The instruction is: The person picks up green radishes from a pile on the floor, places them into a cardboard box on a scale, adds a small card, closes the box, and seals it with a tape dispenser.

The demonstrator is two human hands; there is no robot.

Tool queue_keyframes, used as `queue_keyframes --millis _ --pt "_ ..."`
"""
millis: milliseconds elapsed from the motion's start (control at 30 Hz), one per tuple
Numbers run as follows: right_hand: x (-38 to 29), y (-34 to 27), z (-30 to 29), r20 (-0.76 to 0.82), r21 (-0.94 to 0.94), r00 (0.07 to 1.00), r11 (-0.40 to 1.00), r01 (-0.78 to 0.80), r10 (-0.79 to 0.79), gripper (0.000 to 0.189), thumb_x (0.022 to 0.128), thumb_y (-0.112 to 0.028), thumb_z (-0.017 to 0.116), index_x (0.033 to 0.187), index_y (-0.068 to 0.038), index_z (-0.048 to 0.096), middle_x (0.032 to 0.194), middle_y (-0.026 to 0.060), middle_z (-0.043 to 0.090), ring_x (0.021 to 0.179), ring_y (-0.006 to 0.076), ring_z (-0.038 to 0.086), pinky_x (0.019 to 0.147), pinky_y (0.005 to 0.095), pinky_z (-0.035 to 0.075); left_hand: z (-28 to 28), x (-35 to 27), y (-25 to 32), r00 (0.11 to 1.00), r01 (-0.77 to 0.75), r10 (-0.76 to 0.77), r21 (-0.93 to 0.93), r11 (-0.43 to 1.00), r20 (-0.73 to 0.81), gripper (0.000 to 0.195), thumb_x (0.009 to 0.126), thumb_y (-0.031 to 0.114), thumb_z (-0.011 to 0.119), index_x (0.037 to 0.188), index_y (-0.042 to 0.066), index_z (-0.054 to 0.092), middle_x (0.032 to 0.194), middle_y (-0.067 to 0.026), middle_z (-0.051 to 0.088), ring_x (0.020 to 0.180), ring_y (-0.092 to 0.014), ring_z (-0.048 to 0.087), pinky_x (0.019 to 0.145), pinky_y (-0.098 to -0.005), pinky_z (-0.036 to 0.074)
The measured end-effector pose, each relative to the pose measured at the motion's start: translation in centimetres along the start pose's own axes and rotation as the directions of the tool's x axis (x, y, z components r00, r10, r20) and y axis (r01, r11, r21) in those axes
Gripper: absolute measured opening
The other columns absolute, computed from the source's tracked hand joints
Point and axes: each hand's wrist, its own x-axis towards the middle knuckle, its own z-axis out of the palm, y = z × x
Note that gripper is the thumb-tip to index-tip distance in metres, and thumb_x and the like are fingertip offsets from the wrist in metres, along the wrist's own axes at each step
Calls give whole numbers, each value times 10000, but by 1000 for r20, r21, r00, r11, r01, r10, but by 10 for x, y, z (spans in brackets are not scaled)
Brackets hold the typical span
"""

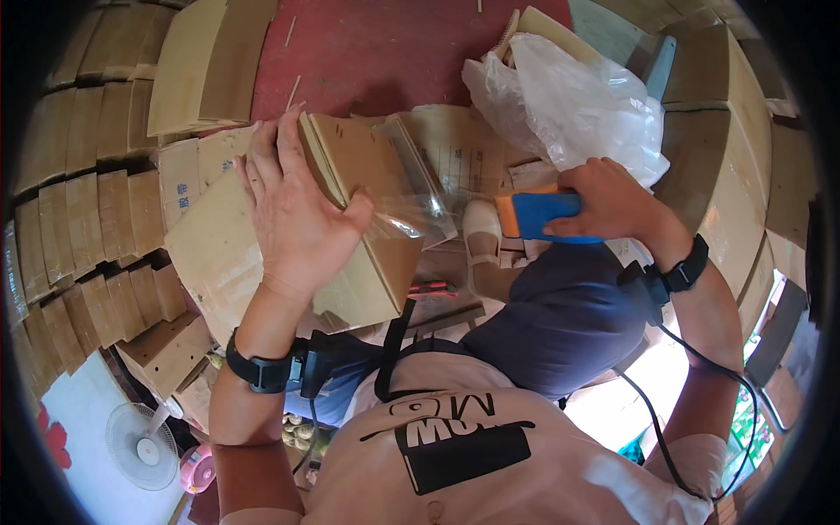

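My left hand (295, 203) lies spread over a cardboard box (357, 279), with its fingers on one face and the thumb near the seam between the flaps. Clear tape (397, 223) stretches from that seam towards the right. My right hand (607, 200) grips a blue and orange tape dispenser (541, 213), held over my right thigh beside my shoe. A red and black utility knife (433, 289) lies below the box, between my legs. Whether the tape still joins the dispenser cannot be made out.
Stacked cartons (72, 230) line the left side, and larger boxes (695, 157) stand at the right. A clear plastic bag (577, 98) fills an open carton at the upper right. Flattened cardboard (453, 144) lies beyond the box. A fan (147, 449) stands at the lower left.
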Motion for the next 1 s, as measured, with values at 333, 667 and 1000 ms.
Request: queue_keyframes --millis 333,667,1000 --pt "17 -26 7 1 9 998 997 71 -71 474 663 -471 733 788 -16 686 707 180 638 728 371 632 718 423 496 -25 -25 -31 997 -69 70 -42 997 17 893 642 268 705 1399 54 282 1346 -211 346 1354 -421 221 1121 -556 93" --pt "-46 -8 -26 -76 41 996 998 -50 53 411 630 -358 794 732 8 639 655 197 600 641 359 602 606 400 469 1 -23 -19 994 -85 82 -43 996 -67 571 950 416 396 1381 44 341 1368 -179 364 1384 -377 213 1121 -560 57" --pt "-122 17 -84 -371 151 909 978 -141 188 438 645 -206 839 924 24 592 860 93 606 802 164 590 696 283 471 7 -24 -9 988 -71 75 30 997 -134 444 1006 319 282 1379 98 375 1371 -150 397 1365 -343 277 1118 -547 107"
